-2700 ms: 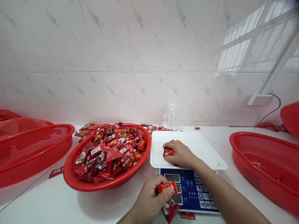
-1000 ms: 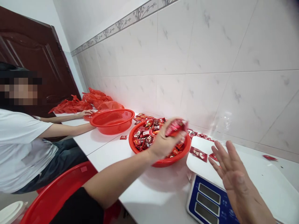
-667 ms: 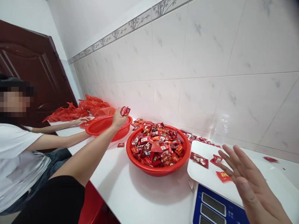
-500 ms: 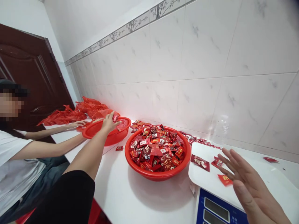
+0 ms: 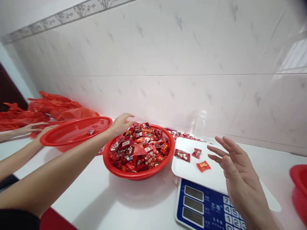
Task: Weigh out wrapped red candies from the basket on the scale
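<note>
My left hand (image 5: 121, 124) reaches over the far left rim of a red basket (image 5: 139, 174) heaped with red wrapped sweets (image 5: 140, 147); its fingers are loosely spread and hold nothing. My right hand (image 5: 236, 166) hovers open, fingers apart, above the white tray (image 5: 216, 175) of a blue scale (image 5: 203, 207). Three red sweets (image 5: 193, 156) lie on the tray to the left of that hand.
A second red basket (image 5: 72, 131) to the left holds a single sweet (image 5: 90, 131). Another person's hands (image 5: 35, 129) rest at its far side near red plastic bags (image 5: 48, 105). A red basket edge (image 5: 298, 179) shows at the right. A tiled wall stands behind.
My left hand carried a handful of sweets to the left basket, let them go and came back empty to the full basket. The view swung right. My right hand stayed open.
</note>
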Tool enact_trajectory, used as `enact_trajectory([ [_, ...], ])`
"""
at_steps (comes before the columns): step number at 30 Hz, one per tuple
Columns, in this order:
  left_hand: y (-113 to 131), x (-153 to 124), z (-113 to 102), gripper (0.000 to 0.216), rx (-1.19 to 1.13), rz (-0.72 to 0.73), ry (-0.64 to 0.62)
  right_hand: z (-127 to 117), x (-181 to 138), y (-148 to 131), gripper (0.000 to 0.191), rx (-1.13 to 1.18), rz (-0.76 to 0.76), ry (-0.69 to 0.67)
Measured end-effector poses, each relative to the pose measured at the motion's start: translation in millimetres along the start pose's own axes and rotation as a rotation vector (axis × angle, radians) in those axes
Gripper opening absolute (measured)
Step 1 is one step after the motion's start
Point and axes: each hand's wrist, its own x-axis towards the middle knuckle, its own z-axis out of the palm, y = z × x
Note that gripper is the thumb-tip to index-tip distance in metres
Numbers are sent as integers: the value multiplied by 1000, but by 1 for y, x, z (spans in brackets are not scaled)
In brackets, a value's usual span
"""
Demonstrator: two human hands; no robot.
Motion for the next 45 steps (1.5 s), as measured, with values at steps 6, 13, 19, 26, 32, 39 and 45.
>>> enact_trajectory([
  [6, 160, -46, 41, 34, -355, 412, -547, -16, 7, -19, 35, 82, -117, 155],
  [13, 238, -73, 109, 90, -137, 518, -897, -26, 3, -35, 34, 115, -172, 129],
  [19, 261, -85, 145, 33, -87, 586, -774, -30, 2, -41, 36, 124, -189, 147],
  [26, 265, -83, 138, 20, -270, 463, -737, -36, 3, -44, 38, 125, -190, 113],
  [32, 272, -94, 76, 32, -1197, 70, -784, -45, 9, -44, 28, -291, -114, 19],
  [39, 270, -132, 7, 51, -1799, -108, -801, -42, 3, -48, 15, -360, -164, -187],
  [45, 262, -146, -7, 52, -1759, 12, -783, -39, -9, -59, 16, -325, -301, -295],
])
